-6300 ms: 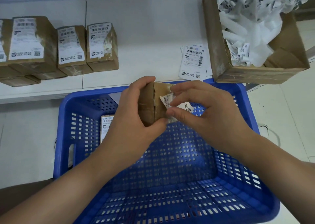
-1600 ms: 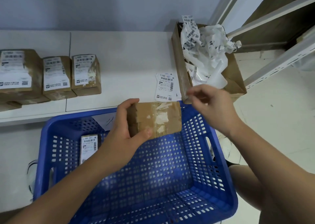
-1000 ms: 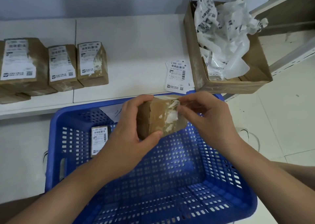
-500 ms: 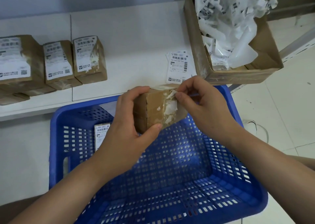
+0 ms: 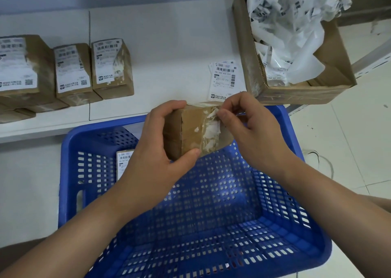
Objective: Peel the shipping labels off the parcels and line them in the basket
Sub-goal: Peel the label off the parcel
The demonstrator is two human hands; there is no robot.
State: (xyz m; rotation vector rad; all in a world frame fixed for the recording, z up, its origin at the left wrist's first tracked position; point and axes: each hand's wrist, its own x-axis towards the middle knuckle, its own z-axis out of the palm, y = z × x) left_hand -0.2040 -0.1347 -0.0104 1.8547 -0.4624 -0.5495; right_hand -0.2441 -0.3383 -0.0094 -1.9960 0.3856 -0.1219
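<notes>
My left hand [image 5: 160,148] grips a small brown cardboard parcel [image 5: 190,129] above the far rim of the blue plastic basket [image 5: 69,171]. White torn label scraps [image 5: 211,127] still cling to its taped face. My right hand [image 5: 249,129] pinches one scrap at the parcel's top right edge with thumb and forefinger. Inside the basket, one labelled parcel [image 5: 123,163] lies against the far left wall, partly hidden by my left wrist. Three labelled parcels [image 5: 110,68] stand on the white shelf at the left.
A small stack of peeled labels [image 5: 224,80] lies on the white shelf [image 5: 169,44] beside an open cardboard box [image 5: 296,91] full of crumpled label backing. Pale tiled floor lies to the right of the basket.
My right hand came back from the cardboard box to the parcel and now picks at the leftover label scraps. The left hand keeps holding the parcel over the basket.
</notes>
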